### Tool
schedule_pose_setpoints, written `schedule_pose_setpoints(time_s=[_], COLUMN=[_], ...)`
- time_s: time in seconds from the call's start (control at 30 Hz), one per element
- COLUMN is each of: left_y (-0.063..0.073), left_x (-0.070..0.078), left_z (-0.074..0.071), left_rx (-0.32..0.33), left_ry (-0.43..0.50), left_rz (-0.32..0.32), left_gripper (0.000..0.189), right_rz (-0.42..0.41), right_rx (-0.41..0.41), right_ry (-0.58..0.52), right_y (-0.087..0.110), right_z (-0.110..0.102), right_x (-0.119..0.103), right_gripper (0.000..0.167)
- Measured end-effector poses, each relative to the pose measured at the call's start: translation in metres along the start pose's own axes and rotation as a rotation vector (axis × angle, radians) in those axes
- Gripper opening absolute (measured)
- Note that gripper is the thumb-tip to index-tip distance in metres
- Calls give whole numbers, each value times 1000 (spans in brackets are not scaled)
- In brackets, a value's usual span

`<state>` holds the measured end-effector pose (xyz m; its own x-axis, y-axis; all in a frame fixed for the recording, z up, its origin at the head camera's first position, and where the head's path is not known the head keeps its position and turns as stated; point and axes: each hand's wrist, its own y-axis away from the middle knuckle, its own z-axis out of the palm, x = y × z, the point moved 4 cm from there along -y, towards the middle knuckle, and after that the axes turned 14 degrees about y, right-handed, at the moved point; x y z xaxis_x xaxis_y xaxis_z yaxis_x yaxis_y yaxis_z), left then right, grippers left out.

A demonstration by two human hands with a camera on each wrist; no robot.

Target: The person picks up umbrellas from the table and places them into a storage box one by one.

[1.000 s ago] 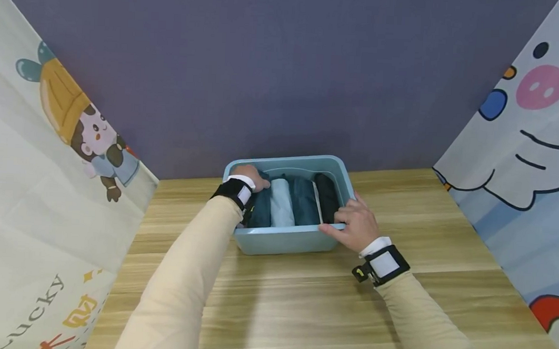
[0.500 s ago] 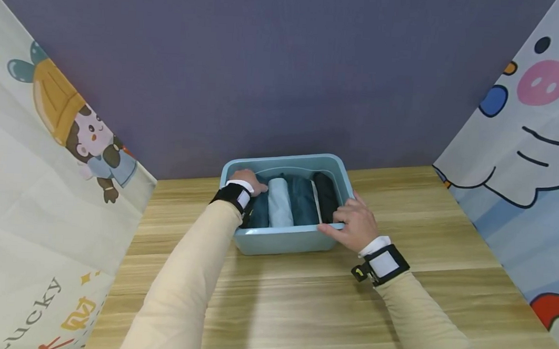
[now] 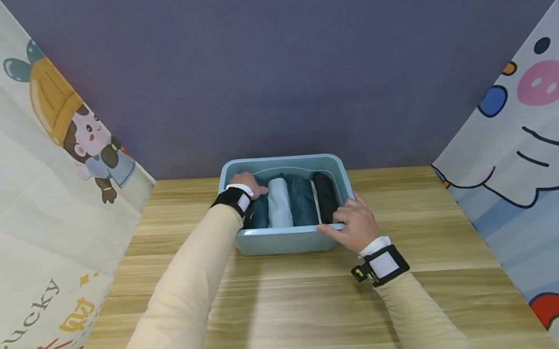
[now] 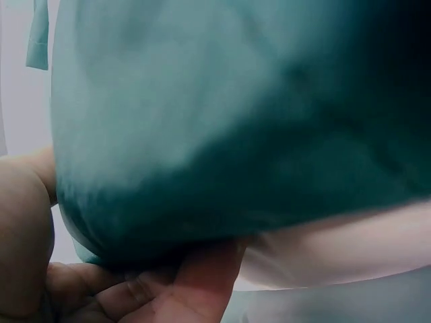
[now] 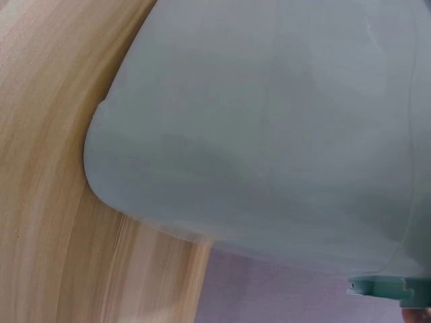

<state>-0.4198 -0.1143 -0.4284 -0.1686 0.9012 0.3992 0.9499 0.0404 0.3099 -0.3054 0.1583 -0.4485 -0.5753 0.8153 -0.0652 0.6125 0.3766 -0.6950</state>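
A light blue plastic bin stands at the back of the table with rolled cloths side by side in it. My left hand reaches into its left end and grips a dark teal cloth roll. In the left wrist view, the thumb and fingers lie at the edges of this teal roll. To its right are a pale blue roll, another teal roll and a black roll. My right hand holds the bin's near right corner, thumb on the front rim.
The wood-grain table extends in front and to both sides of the bin. A dark purple-grey panel rises right behind it. Cartoon-printed curtains hang at the left and right.
My left hand has lowered slightly toward the near side inside the bin's left end. My right hand stays on the corner. The head view has shifted a little.
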Motion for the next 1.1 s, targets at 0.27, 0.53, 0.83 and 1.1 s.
schedule_pose_setpoints(time_s=[0.27, 0.53, 0.83, 1.1], left_y=[18, 13, 42, 100], left_x=[4, 5, 22, 3], left_z=[-8, -15, -59, -93], left_rx=[10, 32, 82, 215], left_ry=[25, 61, 194, 257], left_rz=[14, 32, 175, 344], left_gripper=[71, 64, 51, 54], right_rz=[-4, -8, -5, 102], right_rx=[-7, -28, -106, -197], right_ry=[-7, -7, 8, -128], right_y=[-1, -3, -5, -3], right_z=[2, 7, 9, -2], right_x=[1, 6, 17, 33], right_gripper=[66, 65, 56, 36])
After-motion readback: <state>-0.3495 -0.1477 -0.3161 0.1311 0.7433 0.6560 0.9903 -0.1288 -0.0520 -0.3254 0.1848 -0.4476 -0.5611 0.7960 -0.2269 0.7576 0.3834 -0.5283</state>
